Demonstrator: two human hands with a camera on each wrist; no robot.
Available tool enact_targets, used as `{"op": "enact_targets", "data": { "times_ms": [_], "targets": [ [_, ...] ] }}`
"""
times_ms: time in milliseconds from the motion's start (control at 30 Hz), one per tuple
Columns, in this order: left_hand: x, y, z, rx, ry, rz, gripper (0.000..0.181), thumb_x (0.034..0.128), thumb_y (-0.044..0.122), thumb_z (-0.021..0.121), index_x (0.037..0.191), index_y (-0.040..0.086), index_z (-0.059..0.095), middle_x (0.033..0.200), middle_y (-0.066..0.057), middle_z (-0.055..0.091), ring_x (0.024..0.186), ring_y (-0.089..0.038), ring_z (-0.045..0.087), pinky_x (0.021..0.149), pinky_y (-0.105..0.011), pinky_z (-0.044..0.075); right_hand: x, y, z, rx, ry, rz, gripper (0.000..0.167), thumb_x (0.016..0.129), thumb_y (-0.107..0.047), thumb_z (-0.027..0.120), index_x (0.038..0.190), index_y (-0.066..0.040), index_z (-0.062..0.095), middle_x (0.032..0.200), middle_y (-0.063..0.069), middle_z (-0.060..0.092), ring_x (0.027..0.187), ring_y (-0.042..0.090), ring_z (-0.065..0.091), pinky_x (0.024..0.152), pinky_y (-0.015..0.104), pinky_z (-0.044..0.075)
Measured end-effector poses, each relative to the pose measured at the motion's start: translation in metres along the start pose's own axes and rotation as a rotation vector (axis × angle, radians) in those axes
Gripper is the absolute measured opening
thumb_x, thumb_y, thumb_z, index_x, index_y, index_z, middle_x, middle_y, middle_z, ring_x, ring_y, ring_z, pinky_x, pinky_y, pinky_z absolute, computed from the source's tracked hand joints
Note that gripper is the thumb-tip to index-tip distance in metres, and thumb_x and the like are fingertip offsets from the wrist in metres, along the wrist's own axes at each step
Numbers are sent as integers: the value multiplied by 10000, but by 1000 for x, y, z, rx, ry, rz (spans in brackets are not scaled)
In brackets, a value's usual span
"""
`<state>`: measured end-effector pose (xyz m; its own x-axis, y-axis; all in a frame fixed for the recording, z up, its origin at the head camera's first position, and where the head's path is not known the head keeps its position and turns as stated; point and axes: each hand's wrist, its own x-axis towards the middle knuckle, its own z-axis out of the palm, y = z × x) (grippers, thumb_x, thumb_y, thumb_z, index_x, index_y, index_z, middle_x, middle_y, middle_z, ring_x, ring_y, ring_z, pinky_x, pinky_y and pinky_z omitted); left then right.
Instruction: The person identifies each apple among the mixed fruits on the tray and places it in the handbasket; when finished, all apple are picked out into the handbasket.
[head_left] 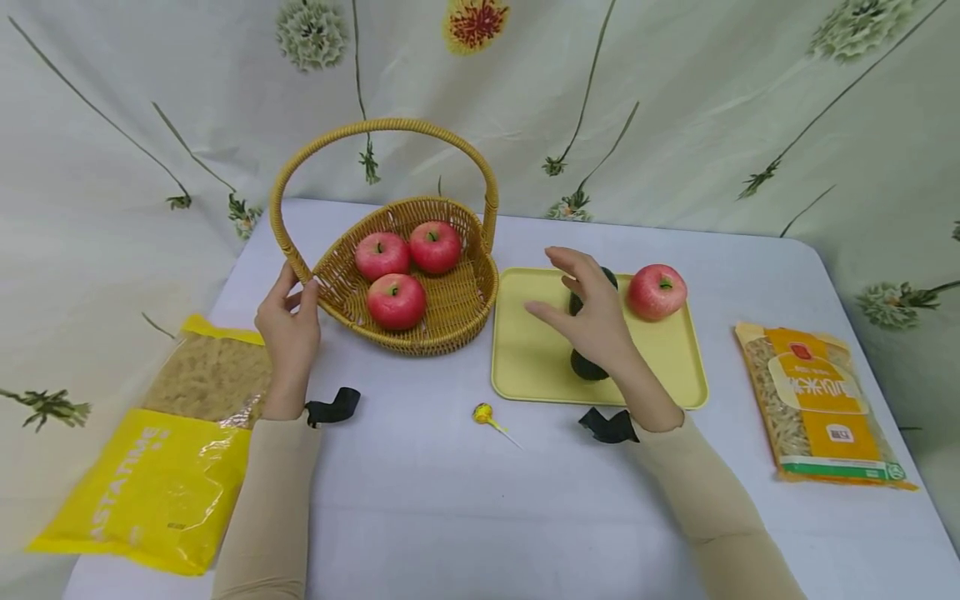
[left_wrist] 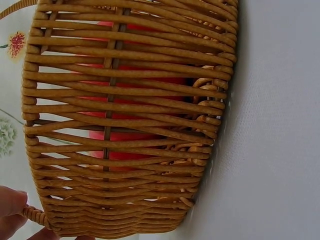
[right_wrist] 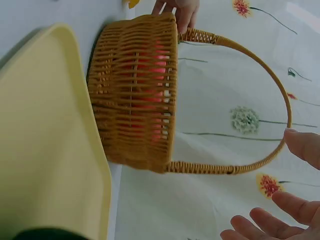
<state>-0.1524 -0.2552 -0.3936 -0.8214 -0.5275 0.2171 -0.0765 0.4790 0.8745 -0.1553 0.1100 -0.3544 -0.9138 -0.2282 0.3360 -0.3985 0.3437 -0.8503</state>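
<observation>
A wicker basket (head_left: 480,308) with a tall handle holds three red apples (head_left: 397,302) at the back centre-left. My left hand (head_left: 291,325) grips the base of its handle at the left end; in the left wrist view fingertips (left_wrist: 12,210) pinch the handle beside the woven wall (left_wrist: 125,110). Over the yellow tray (head_left: 525,358) my right hand (head_left: 600,325) hovers with fingers spread and nothing in them. Partly hidden beneath it are dark green items (head_left: 587,367), and a red apple (head_left: 657,292) lies in the tray to its right.
A yellow pasta bag (head_left: 165,467) lies at the left, partly beneath my left forearm. Near the middle is a yellow lollipop (head_left: 484,413). An orange-and-clear food packet (head_left: 825,400) lies on the right. Floral cloth (head_left: 675,125) hangs behind the table.
</observation>
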Motion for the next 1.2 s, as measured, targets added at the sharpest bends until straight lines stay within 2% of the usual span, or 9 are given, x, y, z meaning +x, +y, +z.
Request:
{"op": "enact_targets", "data": {
  "times_ms": [167, 400, 667, 800, 900, 1200],
  "targets": [
    [0, 0, 0, 10, 1, -3, 451, 1007, 263, 523, 1454, 243, 469, 1384, -27, 593, 1077, -246, 629, 778, -135, 509, -9, 10, -31, -18, 78, 29, 623, 809, -15, 770, 1370, 13, 500, 1392, 191, 497, 1319, 280, 461, 1113, 464, 392],
    [0, -1, 0, 8, -2, -6, 450, 1006, 267, 521, 1453, 252, 470, 1381, -26, 594, 1071, -244, 628, 763, -120, 495, -19, 27, -74, -107, 226, 126, 653, 807, -11, 769, 1399, -18, 493, 1394, 179, 498, 1316, 306, 464, 1094, 488, 408],
    [1, -2, 0, 7, -3, 1, 442, 1007, 267, 520, 1447, 259, 480, 1380, -22, 595, 1056, -222, 623, 763, -115, 492, -25, 45, -119, -228, 346, 297, 702, 857, -141, 747, 1476, -131, 416, 1507, 69, 428, 1379, 262, 427, 1131, 427, 380],
    [1, -2, 0, 3, -3, 6, 442, 1005, 263, 521, 1446, 249, 484, 1376, -26, 598, 1048, -231, 625, 753, -106, 487, -28, 61, -133, -228, 352, 367, 758, 857, -156, 749, 1509, -161, 362, 1553, 52, 374, 1404, 269, 392, 1137, 444, 368],
    [1, -2, 0, 3, -3, 8, 444, 1005, 262, 522, 1447, 246, 482, 1376, -28, 599, 1050, -237, 627, 749, -105, 486, -30, 73, -139, -218, 326, 402, 787, 866, -180, 742, 1529, -170, 318, 1575, 61, 339, 1417, 291, 371, 1137, 469, 359],
    [0, 0, 0, 8, -10, -14, 451, 1008, 272, 519, 1456, 252, 468, 1393, -17, 586, 1080, -229, 623, 821, -173, 525, -29, 91, -139, -158, 217, 398, 820, 888, -122, 699, 1556, -132, 223, 1599, 148, 254, 1423, 388, 316, 1138, 548, 318]
  ]
}}
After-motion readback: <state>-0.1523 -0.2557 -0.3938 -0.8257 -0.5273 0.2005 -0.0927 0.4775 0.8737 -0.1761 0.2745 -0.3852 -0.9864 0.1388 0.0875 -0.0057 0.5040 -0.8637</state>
